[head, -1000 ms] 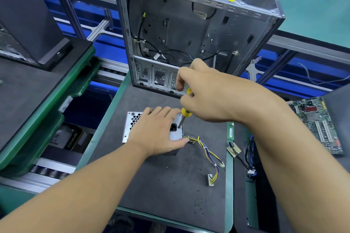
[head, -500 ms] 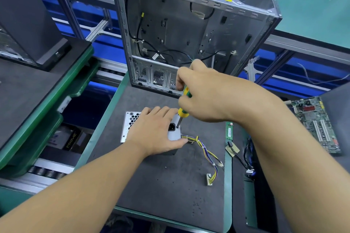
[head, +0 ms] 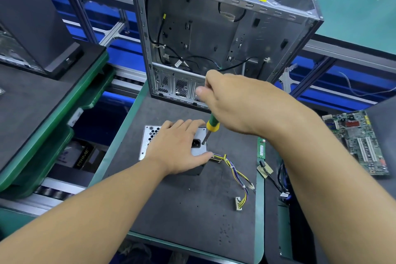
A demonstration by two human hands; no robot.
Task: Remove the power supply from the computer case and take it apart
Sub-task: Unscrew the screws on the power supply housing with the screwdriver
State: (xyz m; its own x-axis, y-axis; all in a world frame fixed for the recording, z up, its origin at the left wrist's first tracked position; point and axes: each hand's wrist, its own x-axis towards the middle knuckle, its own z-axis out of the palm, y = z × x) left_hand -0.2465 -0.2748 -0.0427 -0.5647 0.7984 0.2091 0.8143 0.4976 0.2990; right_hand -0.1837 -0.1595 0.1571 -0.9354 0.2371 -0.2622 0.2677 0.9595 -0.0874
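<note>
The grey power supply (head: 150, 139) lies on the dark mat in front of the open computer case (head: 214, 34), its socket face turned up. My left hand (head: 180, 148) grips it from above, fingers over the far edge and thumb at the near right corner. My right hand (head: 233, 105) holds a green and yellow screwdriver (head: 212, 124) upright. Its tip sits on the supply's top face just right of the black power socket. A bundle of yellow and purple wires (head: 235, 171) trails from the supply to the right, ending in white plugs.
The mat (head: 192, 210) has a green rim. A green memory stick (head: 261, 148) and loose cables (head: 276, 180) lie at its right edge, a motherboard (head: 360, 143) further right. A black case panel (head: 32, 17) stands on the tray at left.
My right hand has turned on the screwdriver, so more of the green handle shows below it. The left hand and the power supply have stayed in place.
</note>
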